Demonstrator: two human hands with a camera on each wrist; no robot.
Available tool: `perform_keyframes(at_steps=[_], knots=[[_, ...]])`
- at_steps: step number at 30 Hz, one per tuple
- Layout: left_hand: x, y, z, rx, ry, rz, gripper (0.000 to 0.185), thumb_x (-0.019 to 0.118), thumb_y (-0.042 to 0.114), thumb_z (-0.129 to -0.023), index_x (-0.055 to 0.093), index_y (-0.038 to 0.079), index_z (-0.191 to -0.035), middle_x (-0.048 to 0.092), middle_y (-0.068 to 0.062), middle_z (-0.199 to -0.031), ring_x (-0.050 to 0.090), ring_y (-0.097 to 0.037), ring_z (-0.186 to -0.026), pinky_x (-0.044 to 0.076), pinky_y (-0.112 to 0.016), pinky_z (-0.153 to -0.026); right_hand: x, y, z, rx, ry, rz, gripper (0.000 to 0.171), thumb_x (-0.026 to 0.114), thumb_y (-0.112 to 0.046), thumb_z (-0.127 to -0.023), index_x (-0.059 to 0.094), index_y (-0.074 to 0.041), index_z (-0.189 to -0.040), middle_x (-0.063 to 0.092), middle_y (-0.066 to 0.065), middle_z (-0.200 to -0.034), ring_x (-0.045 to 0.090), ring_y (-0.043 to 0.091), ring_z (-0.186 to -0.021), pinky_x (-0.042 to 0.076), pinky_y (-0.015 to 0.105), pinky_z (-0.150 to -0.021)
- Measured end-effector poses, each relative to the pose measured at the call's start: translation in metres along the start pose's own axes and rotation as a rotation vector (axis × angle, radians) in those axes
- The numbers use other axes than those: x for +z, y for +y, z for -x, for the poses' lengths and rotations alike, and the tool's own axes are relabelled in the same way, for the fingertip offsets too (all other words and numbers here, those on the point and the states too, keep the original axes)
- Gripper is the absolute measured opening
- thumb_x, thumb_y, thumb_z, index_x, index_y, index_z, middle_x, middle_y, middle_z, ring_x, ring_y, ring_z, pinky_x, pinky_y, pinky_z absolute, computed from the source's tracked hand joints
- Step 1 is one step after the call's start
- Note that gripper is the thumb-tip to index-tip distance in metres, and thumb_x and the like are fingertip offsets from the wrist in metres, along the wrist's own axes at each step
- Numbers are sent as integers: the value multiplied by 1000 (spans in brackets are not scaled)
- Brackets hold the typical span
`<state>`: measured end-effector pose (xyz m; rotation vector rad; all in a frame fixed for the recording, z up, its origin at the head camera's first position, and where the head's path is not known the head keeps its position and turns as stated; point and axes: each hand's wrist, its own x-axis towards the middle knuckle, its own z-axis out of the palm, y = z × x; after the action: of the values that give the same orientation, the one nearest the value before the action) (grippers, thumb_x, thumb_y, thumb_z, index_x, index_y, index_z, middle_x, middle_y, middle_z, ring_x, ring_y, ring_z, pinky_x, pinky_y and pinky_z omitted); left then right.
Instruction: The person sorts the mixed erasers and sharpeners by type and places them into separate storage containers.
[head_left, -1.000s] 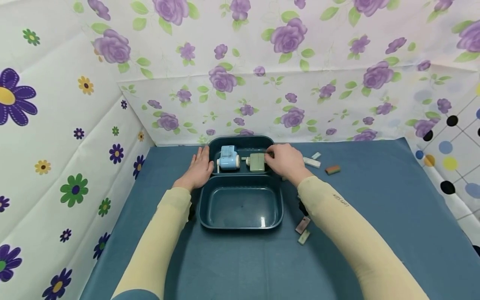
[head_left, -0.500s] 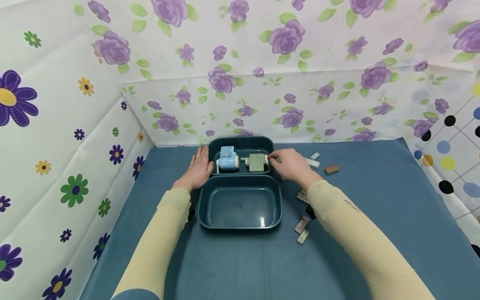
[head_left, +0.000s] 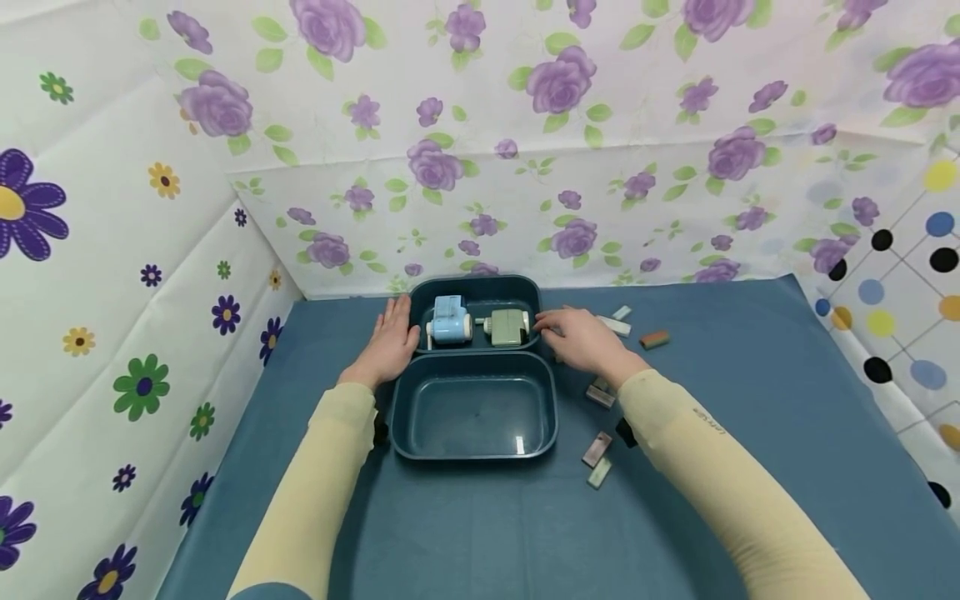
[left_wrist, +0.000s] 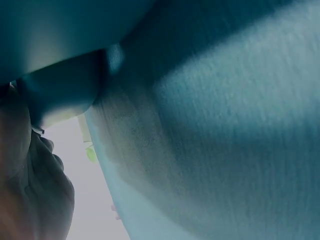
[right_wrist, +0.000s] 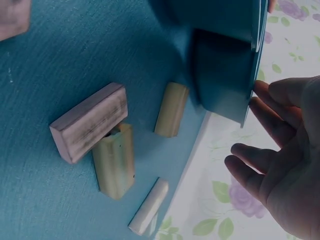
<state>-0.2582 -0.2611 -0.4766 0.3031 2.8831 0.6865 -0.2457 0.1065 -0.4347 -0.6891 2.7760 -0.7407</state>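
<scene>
Resting flat on the blue cloth, the left hand [head_left: 388, 343] lies with straight, relaxed fingers against the outer wall of the far tray [head_left: 476, 287], holding nothing. The right hand [head_left: 583, 340] hovers with loosely spread fingers [right_wrist: 260, 130], empty too, just beside that tray's other wall. Between the 2 sets of fingertips, inside the far tray, sit 2 small sharpener-like gadgets: a pale blue one [head_left: 450, 321] nearer the left fingers and a grey-green one [head_left: 507, 327] nearer the right fingers. Judging by this, 2 pieces look already stowed. The near tray [head_left: 472, 450], toward the wrists, holds nothing visible. Left outside are several small blocks: a white one [head_left: 615, 326] and a striped one [head_left: 654, 339] just beyond the right fingertips, and pale blocks [right_wrist: 89, 122] under and behind the right wrist.
</scene>
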Motion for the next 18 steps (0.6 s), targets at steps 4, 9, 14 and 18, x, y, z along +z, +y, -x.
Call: perform_keyframes(at_steps=[4, 9, 14, 18], knots=[[4, -1, -2, 11, 22, -13, 66, 32, 28, -119, 2, 1, -171, -2, -19, -179, -10, -38, -164, -4, -57, -131, 0, 2, 3, 0, -9, 5, 36, 51, -17, -114, 68, -5, -144, 53, 12, -160, 30, 45, -157, 26, 62, -126], [5, -2, -2, 20, 22, 1, 68, 33, 31, -119, 0, 1, -171, -3, -20, -179, -11, -39, -164, -6, -57, -130, 1, 7, 7, 0, -46, 8, 39, 50, -19, -115, 66, -8, -148, 46, 10, -166, 24, 46, -159, 41, 58, -112], [3, -4, 0, 32, 36, 48, 71, 32, 36, -119, -2, -1, -170, -4, -23, -178, -11, -41, -163, -4, -60, -130, -1, 13, 10, -20, -70, -12, 41, 52, -23, -115, 62, -12, -153, 39, 11, -170, 22, 44, -160, 42, 56, -98], [-1, -9, 4, 42, 64, 100, 70, 33, 35, -120, 0, -2, -170, -4, -24, -178, -13, -41, -163, -4, -62, -129, -4, 20, 15, -34, -33, -26, 41, 53, -24, -114, 62, -13, -153, 39, 13, -170, 23, 43, -160, 45, 57, -100]])
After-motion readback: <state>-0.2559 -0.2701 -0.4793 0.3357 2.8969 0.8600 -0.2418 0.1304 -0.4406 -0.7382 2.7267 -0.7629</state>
